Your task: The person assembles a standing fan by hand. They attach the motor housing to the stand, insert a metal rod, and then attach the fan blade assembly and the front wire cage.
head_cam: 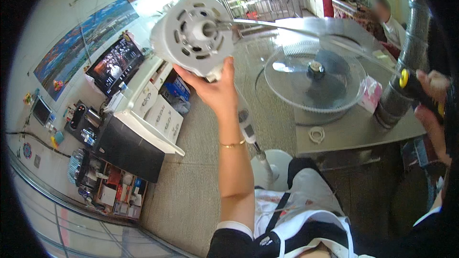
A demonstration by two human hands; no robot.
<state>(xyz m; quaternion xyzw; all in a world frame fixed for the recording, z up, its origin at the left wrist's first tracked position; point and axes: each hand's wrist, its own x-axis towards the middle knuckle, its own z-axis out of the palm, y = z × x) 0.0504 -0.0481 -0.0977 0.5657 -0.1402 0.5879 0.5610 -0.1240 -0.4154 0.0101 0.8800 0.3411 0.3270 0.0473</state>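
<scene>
My left hand grips the grey plastic motor housing of a stand fan from below, with the slotted face and its central hole in view. My right hand, at the far right edge, holds a long screwdriver by its black and yellow handle. The long metal shaft reaches left to the housing face; whether its tip sits in a screw cannot be told. Below the housing runs the fan's pole to a round white base. A fan grille with dark blades lies on the table.
A white plastic ring and a pink tissue pack are on the table. A metal stovepipe rises at the right. A seated person is beyond it. A white drawer cabinet stands at the left.
</scene>
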